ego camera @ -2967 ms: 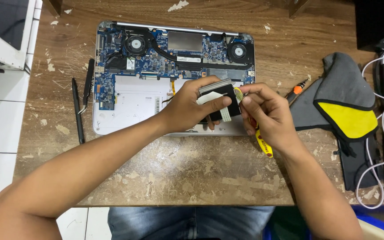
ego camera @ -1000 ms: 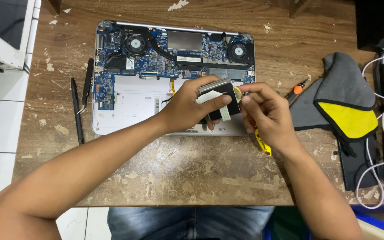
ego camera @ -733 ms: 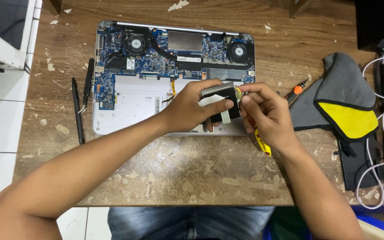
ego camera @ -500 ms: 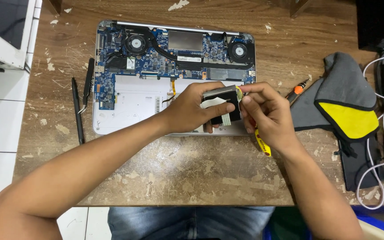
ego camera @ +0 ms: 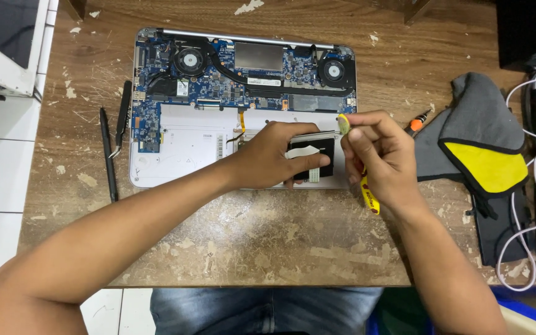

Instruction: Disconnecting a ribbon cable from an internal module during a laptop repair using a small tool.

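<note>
While the left hand [ego camera: 268, 155] is gripping a flat black part [ego camera: 311, 156] over the opened laptop [ego camera: 175, 146], the right hand [ego camera: 383, 155] is pinching a yellow pry tool [ego camera: 367, 192] beside it.

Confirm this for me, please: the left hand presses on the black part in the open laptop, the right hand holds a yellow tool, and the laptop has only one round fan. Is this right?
Not quite. The head view shows two round fans in the open laptop, one at upper left, another at upper right. The rest holds: the left hand presses on the black part, and the right hand holds a yellow tool.
</note>
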